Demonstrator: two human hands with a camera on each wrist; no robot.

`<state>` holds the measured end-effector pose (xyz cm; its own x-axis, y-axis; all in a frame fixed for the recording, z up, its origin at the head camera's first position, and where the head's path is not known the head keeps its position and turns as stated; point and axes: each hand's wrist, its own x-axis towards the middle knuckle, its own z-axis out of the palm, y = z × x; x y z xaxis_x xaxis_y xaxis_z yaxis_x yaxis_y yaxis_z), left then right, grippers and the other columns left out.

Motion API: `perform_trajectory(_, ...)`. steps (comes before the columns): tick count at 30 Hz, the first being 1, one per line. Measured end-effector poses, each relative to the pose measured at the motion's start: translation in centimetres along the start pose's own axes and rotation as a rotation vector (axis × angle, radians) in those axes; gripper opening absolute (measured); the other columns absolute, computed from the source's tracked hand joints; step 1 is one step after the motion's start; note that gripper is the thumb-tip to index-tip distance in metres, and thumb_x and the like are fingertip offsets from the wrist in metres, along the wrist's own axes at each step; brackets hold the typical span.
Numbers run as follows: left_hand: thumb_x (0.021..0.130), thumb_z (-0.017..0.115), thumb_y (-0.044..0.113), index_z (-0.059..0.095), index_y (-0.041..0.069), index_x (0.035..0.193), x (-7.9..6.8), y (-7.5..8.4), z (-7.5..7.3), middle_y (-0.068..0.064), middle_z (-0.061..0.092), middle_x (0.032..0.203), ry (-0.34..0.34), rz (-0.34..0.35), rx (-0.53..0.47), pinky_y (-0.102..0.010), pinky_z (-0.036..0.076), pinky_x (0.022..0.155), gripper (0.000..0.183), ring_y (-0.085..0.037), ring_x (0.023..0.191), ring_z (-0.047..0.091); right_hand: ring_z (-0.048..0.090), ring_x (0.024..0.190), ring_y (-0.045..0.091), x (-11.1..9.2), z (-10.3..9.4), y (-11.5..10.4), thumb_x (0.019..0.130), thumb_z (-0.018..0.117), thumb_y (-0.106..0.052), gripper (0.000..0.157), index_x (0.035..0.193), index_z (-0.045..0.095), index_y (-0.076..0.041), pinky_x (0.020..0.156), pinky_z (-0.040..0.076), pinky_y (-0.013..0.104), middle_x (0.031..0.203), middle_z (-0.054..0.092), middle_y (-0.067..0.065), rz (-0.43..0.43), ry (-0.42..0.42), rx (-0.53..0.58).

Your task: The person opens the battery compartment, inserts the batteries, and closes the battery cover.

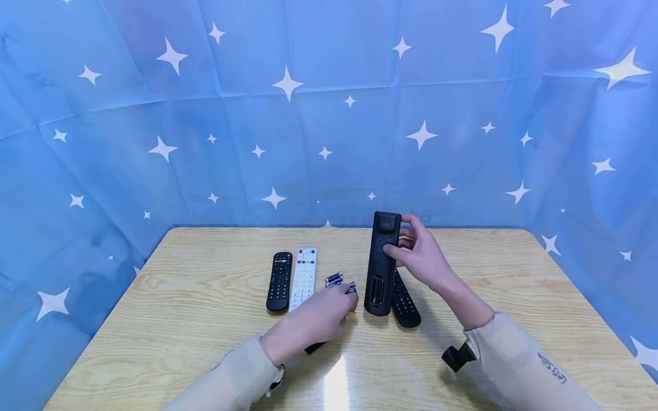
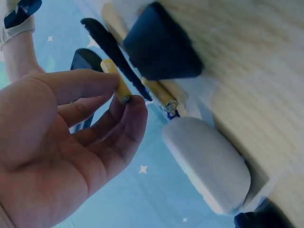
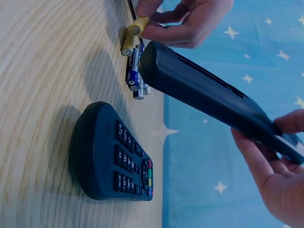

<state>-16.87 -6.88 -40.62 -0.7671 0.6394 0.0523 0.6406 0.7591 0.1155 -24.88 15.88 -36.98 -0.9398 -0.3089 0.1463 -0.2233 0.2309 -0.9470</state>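
My right hand (image 1: 424, 254) holds a black remote (image 1: 381, 262) upright by its upper part, its back toward me. The slot of its battery compartment (image 1: 377, 290) is uncovered at the lower end. Left of it, my left hand (image 1: 326, 314) is low over the table. In the left wrist view its fingertips pinch a yellow battery (image 2: 116, 80). Another yellow battery (image 3: 127, 42) lies on the table just below, beside several blue-and-silver batteries (image 3: 134, 71). The held remote stays apart from the pinched battery.
A black remote (image 1: 406, 302) lies behind the held one, to its right. At left are another black remote (image 1: 279, 279) and a white remote (image 1: 303, 277). A dark object (image 1: 315, 347) shows partly under my left forearm. A starry blue curtain (image 1: 329, 125) hangs behind the table.
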Motion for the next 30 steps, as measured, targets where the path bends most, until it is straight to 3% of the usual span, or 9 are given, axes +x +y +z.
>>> perform_trajectory(5,0.091,0.067,-0.003,0.069,0.008,0.101,-0.14,-0.25,-0.41,-0.002,0.060,0.094,0.024,0.003,-0.029,-0.021,0.050,0.072,0.014,-0.011,0.086,0.058,0.064,0.095,0.029,0.00,0.08,0.02,0.097,0.068,-0.005,0.065,0.152,0.033,-0.005,0.073,0.061,0.047,0.126,0.059,0.025,0.005,-0.004,-0.006)
perform_trajectory(11,0.094,0.065,-0.001,0.071,0.007,0.105,-0.25,-0.41,-0.59,-0.003,0.064,0.098,0.049,0.015,-0.053,-0.021,0.052,0.076,0.015,-0.014,0.091,0.061,0.065,0.096,0.030,0.03,0.17,-0.02,0.097,0.068,-0.005,0.066,0.152,0.033,-0.005,0.071,0.061,0.042,0.125,0.059,0.026,0.000,-0.008,-0.001)
perform_trajectory(20,0.092,0.071,0.000,0.073,0.006,0.103,-0.27,-0.62,-0.70,-0.004,0.066,0.100,0.164,0.057,-0.143,-0.022,0.053,0.081,0.013,-0.016,0.093,0.063,0.065,0.094,0.029,0.08,0.29,-0.02,0.096,0.068,-0.004,0.064,0.151,0.035,-0.005,0.069,0.061,0.040,0.123,0.060,0.026,-0.004,-0.011,0.011)
perform_trajectory(30,0.094,0.070,0.001,0.074,0.007,0.103,-0.25,-0.44,-1.00,-0.003,0.066,0.099,0.207,0.020,-0.216,-0.015,0.052,0.076,0.011,-0.011,0.088,0.065,0.065,0.094,0.029,0.12,0.38,-0.01,0.096,0.068,-0.004,0.066,0.152,0.033,-0.004,0.072,0.061,0.046,0.123,0.060,0.026,0.000,-0.019,0.005)
